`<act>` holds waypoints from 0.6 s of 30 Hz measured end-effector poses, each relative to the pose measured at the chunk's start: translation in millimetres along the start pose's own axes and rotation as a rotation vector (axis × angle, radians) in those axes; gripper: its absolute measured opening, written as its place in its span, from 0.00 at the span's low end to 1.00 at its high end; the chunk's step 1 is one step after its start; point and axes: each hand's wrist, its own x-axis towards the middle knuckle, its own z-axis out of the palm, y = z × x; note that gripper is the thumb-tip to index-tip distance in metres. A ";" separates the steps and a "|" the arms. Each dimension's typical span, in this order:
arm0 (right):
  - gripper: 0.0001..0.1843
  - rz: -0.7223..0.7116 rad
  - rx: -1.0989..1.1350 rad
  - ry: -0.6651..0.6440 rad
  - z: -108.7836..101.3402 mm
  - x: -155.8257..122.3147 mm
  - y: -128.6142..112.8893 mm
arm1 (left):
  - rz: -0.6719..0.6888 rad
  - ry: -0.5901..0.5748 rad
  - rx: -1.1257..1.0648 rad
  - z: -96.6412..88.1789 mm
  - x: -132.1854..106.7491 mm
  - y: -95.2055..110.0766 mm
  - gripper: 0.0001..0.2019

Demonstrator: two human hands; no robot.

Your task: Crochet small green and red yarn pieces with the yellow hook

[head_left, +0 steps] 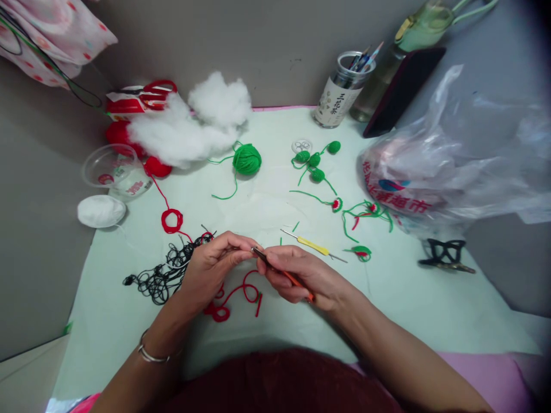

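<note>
My right hand (297, 272) is wrapped round an orange-handled crochet hook (297, 281), its metal end pointing up and left. That end meets the fingertips of my left hand (217, 261), which are pinched together; whatever they pinch is too small or hidden to make out. Under and beside my left hand lie a tangle of black yarn (161, 278) and loops of red yarn (220, 312). A yellow-handled double-ended crochet hook (313, 246) rests just beyond my right hand. Near it sits a small green and red crocheted piece (360, 252).
White stuffing (172, 132), a clear plastic tub (124, 172) and a white yarn ball (101, 211) stand at left. A green yarn ball (247, 159) and small green crocheted pieces (317, 175) lie mid-table. A plastic bag (430, 172), pen jar (338, 97) and black hair clip (445, 252) are at right.
</note>
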 end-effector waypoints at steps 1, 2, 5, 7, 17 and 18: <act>0.19 -0.010 -0.016 0.006 0.3 0.1 0.0 | -0.009 0.001 0.001 -0.3 0.2 0.5 0.03; 0.19 -0.023 -0.035 0.015 0.7 0.1 0.1 | -0.017 0.000 0.003 -0.5 0.4 1.2 0.03; 0.19 -0.065 -0.114 0.060 1.8 -0.5 0.6 | -0.025 -0.007 0.030 -1.1 1.5 3.3 0.05; 0.19 -0.096 -0.179 0.103 2.8 -1.3 1.2 | -0.022 -0.017 0.066 -1.8 2.2 4.5 0.05; 0.18 -0.331 -0.767 0.344 11.1 -6.2 4.3 | -0.040 -0.029 0.158 -6.2 4.1 5.1 0.05; 0.17 -0.357 -0.837 0.364 11.2 -6.4 5.5 | -0.045 -0.032 0.163 -6.3 3.9 5.4 0.05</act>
